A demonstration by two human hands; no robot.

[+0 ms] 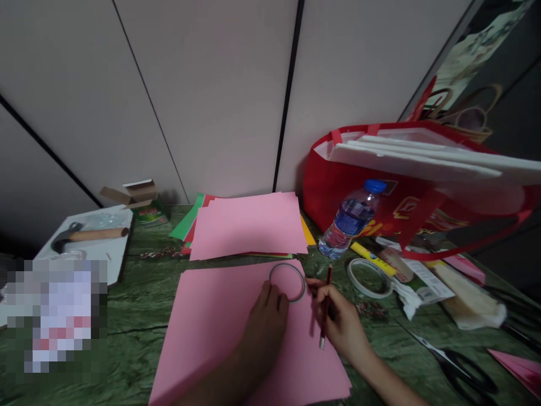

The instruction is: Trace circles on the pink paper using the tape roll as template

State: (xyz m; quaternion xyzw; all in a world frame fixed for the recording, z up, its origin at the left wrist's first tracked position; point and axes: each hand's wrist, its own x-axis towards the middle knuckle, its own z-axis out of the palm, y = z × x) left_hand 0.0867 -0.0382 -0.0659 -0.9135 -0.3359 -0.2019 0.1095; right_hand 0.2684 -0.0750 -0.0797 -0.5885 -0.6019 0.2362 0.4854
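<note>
A thin grey ring (304, 286) lies flat near the top right corner of a large pink paper sheet (207, 327). My left hand (266, 318) holds the ring down, its fingertips on the lower left of the rim. In my right hand (338, 318) is a dark red and black pencil (325, 316), slanting upright with its silver end toward me. The right index fingertip reaches the ring's right side; whether it touches is hard to tell. Beyond the sheet lies a stack of smaller pink papers (249, 225), with green, red and yellow sheets underneath.
To the right are a water bottle (350, 220), a tape roll (351, 279), a yellow tube (372, 258), scissors (448, 361) and a red bag (329, 186) holding white boards. At left, a hammer (97, 233) rests on a white board (122, 254) near an open small box (147, 211).
</note>
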